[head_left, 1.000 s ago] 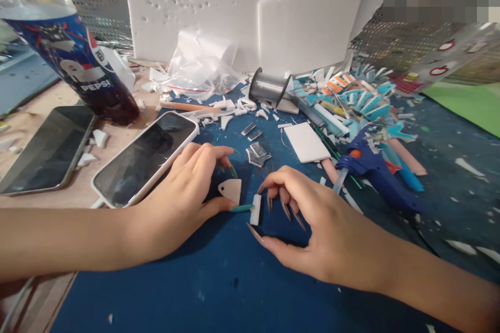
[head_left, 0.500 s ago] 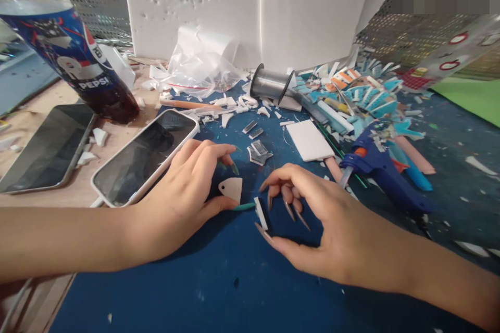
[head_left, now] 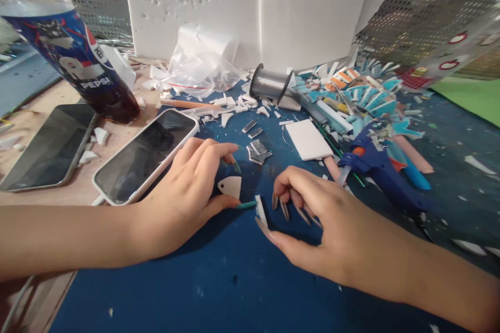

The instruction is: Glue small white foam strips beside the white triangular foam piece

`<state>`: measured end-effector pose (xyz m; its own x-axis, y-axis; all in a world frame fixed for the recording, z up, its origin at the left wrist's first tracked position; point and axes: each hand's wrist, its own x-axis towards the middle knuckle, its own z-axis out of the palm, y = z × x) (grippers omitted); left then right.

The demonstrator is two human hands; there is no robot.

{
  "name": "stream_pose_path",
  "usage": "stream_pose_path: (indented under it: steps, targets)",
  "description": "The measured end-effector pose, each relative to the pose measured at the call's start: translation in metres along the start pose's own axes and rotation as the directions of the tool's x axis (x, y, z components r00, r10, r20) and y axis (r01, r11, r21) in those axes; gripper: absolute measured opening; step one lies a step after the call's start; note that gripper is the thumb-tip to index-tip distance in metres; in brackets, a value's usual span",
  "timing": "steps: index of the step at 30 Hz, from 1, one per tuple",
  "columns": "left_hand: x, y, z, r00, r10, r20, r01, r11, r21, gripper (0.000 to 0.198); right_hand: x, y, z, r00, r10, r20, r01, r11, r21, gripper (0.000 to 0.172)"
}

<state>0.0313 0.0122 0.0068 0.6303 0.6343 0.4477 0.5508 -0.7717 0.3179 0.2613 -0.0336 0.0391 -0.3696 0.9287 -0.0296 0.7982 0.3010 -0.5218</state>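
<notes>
My left hand rests on the blue mat, fingers curled over a small pale fish-shaped cutout that lies under its fingertips. Its thumbnail touches a small white foam strip. My right hand pinches that foam strip between the thumb and the long-nailed fingers, holding it on edge on the mat.
A white-cased phone and a second phone lie left, behind them a Pepsi bottle. A blue glue gun, white foam square, wire spool, foam scraps and a big polystyrene block sit beyond.
My right hand has closed in on the white foam strip and tipped it from flat to standing on edge. My left hand has stayed on the cutout.
</notes>
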Motion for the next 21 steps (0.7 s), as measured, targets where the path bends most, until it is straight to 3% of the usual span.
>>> stream_pose_path:
  steps: [21]
  targets:
    - [0.001, 0.003, 0.001, 0.999, 0.053, 0.001, -0.053, 0.998, 0.044, 0.047, -0.001, -0.005, -0.01, 0.993, 0.027, 0.112, -0.027, 1.0, -0.006, 0.004]
